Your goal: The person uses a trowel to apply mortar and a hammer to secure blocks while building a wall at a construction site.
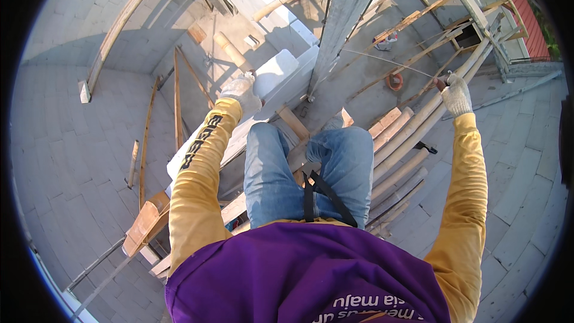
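My left hand [240, 91], in a pale work glove with the fingertips bare, grips the near left end of a light-coloured wall block [276, 73]. This block lies on top of a narrow wall beside a concrete column [347, 21]. Out to the right, my right hand [457, 94], gloved the same way, is closed with its fingertips pinching a thin line [388, 61]. The line runs taut from near the column to those fingers. Part of each hand's grip is hidden by the glove.
Below my knees lie several bamboo poles [412, 130] and timber pieces [293, 122] over a drop. Timber scaffolding [412, 18] stands at the far right. Block walls [72, 137] rise on both sides. An orange ring-shaped thing [394, 81] is on the floor below.
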Demonstrator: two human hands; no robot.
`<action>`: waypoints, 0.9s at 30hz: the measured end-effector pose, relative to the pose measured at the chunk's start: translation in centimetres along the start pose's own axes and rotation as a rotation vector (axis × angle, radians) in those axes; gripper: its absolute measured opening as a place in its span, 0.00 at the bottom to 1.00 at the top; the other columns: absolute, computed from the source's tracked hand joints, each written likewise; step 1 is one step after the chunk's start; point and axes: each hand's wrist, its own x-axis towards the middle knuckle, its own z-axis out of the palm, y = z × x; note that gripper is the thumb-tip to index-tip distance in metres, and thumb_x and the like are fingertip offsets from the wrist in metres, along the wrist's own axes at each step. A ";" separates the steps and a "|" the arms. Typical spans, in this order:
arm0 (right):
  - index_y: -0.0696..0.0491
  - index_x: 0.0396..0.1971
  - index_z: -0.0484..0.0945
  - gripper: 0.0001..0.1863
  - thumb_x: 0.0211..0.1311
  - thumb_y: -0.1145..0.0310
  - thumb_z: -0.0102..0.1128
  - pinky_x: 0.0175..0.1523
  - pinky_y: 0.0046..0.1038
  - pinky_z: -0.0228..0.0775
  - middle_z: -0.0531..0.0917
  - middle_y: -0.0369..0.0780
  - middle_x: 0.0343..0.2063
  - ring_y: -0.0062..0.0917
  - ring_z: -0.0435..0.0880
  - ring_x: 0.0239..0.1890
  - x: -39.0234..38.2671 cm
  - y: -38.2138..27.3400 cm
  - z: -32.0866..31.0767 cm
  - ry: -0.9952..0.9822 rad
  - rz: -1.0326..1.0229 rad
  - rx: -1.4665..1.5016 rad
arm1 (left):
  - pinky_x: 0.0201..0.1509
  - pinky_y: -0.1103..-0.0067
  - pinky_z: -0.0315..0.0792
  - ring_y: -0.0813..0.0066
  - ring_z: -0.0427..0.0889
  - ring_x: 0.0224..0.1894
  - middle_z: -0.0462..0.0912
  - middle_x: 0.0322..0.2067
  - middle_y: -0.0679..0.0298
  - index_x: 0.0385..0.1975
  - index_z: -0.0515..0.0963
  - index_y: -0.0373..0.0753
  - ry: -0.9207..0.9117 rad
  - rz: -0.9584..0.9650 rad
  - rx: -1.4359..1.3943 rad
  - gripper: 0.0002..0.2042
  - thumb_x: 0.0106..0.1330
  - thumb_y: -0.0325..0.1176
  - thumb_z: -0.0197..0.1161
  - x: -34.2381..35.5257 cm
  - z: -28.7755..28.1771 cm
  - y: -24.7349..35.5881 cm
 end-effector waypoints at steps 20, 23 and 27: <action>0.60 0.34 0.85 0.22 0.63 0.52 0.67 0.46 0.42 0.73 0.84 0.54 0.29 0.50 0.84 0.39 0.3 1.3 1.6 0.021 0.003 0.001 | 0.60 0.66 0.75 0.48 0.81 0.55 0.80 0.52 0.43 0.64 0.67 0.34 0.070 0.066 -0.004 0.41 0.50 0.43 0.75 0.3 0.4 -0.6; 0.60 0.35 0.85 0.22 0.63 0.52 0.67 0.46 0.42 0.73 0.85 0.54 0.30 0.50 0.84 0.39 0.6 1.3 1.8 -0.043 0.091 0.043 | 0.59 0.66 0.75 0.48 0.82 0.54 0.81 0.52 0.44 0.65 0.66 0.34 0.038 0.049 0.003 0.41 0.50 0.42 0.75 0.1 0.0 -0.3; 0.59 0.35 0.85 0.22 0.63 0.51 0.67 0.45 0.41 0.74 0.85 0.54 0.30 0.50 0.84 0.39 0.4 0.7 1.7 -0.006 0.061 -0.003 | 0.59 0.66 0.76 0.48 0.82 0.53 0.81 0.51 0.44 0.65 0.65 0.34 0.037 0.069 0.017 0.41 0.51 0.42 0.75 0.5 0.1 -0.6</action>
